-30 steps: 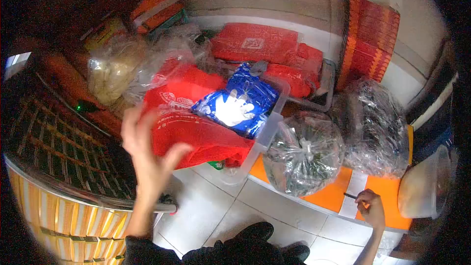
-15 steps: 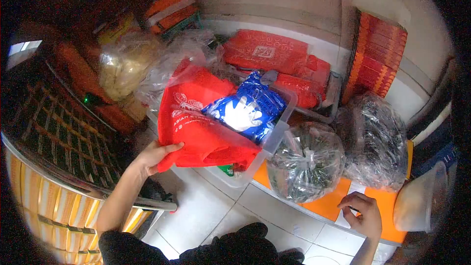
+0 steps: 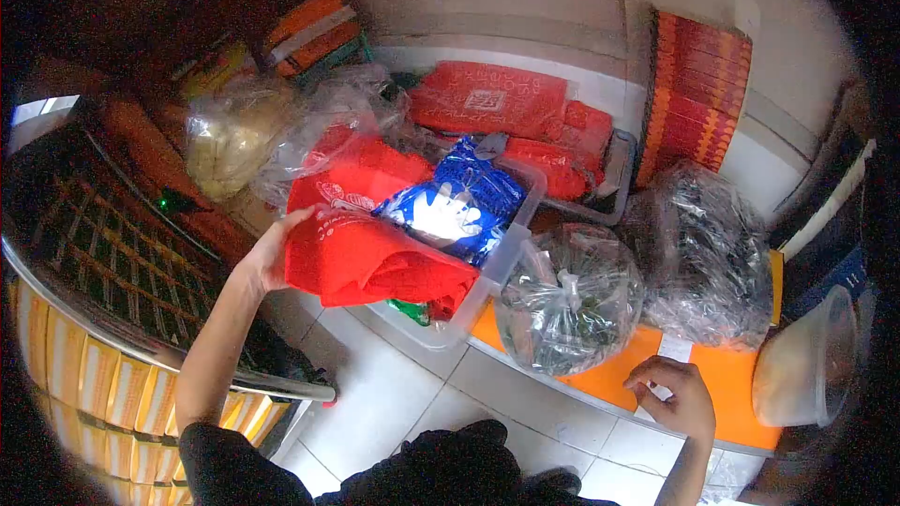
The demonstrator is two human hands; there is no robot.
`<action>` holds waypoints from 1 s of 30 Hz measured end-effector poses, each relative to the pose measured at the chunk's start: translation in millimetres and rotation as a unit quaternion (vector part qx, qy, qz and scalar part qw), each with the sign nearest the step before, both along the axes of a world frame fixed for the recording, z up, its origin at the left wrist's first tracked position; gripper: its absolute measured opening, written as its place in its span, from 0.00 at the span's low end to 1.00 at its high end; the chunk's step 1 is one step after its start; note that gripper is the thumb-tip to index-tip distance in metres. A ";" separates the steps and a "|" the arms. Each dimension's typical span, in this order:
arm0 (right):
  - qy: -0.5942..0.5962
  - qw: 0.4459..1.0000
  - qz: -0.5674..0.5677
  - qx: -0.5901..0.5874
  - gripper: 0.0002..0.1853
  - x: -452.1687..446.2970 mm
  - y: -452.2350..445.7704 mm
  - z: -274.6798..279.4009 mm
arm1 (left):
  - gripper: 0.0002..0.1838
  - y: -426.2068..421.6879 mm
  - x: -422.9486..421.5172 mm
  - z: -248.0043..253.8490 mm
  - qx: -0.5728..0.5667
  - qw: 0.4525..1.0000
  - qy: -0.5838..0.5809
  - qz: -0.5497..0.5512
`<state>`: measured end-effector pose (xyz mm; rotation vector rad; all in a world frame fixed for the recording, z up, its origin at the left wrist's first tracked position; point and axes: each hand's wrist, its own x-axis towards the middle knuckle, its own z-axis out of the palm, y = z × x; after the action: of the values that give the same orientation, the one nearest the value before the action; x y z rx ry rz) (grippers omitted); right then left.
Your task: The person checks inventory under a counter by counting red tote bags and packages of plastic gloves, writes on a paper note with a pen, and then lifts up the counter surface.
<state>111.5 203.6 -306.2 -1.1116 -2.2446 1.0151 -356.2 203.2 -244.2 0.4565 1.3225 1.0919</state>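
Observation:
My left hand [image 3: 269, 248] is closed on the left edge of a red cloth-like bag [image 3: 366, 267] with white printing. The bag lies bunched across a clear plastic bin [image 3: 450, 333], covering part of its contents. Beside it in the bin rests a blue packet [image 3: 502, 197] with a white hand picture on it. A bit of green wrapping [image 3: 410, 311] shows below the bag. My right hand [image 3: 670, 394] is over the orange surface [image 3: 609, 375], fingers curled in, nothing visible in them. Nearest to it is a knotted clear plastic bag [image 3: 570, 305] with dark contents.
Behind are flat red printed bags [image 3: 492, 98] and a grey-rimmed bin [image 3: 623, 178]. At right stand a bulky clear bag [image 3: 708, 262], a plastic tub [image 3: 806, 365] and a stack of red-orange packets [image 3: 698, 84]. A metal-edged rack [image 3: 122, 319] is at left, above white floor tiles [image 3: 375, 394].
My left hand has moved up along the red bag's left edge, and the bag's near side has shifted and folded over. My right hand stays over the orange surface, still curled. The view has shifted slightly.

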 end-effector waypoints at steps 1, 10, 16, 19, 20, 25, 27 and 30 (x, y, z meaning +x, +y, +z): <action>0.003 1.000 -0.001 -0.006 0.05 0.7 -0.9 -0.3 | 0.20 8.2 -4.7 -9.5 0.021 1.000 -0.012 0.000; 0.004 1.000 0.010 -0.023 0.07 5.4 -10.5 -3.1 | 0.17 47.8 -2.8 -43.6 0.094 0.993 -0.066 0.011; 0.049 0.999 -0.003 -0.023 0.08 15.9 -7.2 -10.6 | 0.22 50.6 18.3 64.3 0.375 0.915 -0.105 -0.104; 0.086 0.996 -0.023 -0.018 0.08 7.3 0.0 -5.5 | 0.22 57.6 27.1 99.7 0.474 0.855 -0.072 -0.196; 0.108 0.994 -0.030 -0.011 0.09 2.3 4.5 -2.0 | 0.22 58.8 34.7 104.4 0.500 0.842 -0.084 -0.183; 0.286 0.948 -0.124 -0.067 0.19 -7.4 33.6 2.9 | 0.21 83.4 83.0 63.0 0.472 0.874 -0.107 -0.037; 0.423 0.888 -0.123 -0.129 0.29 -16.1 40.9 11.5 | 0.20 94.5 104.1 12.9 0.413 0.904 -0.104 0.034; 0.595 0.745 -0.077 -0.292 0.35 -10.4 54.4 -4.7 | 0.18 94.3 150.8 -69.6 0.262 0.911 -0.307 -0.081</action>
<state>101.0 258.0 -310.9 -0.4896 -0.7951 1.7276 -205.4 297.5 -313.8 0.5427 0.4209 1.3090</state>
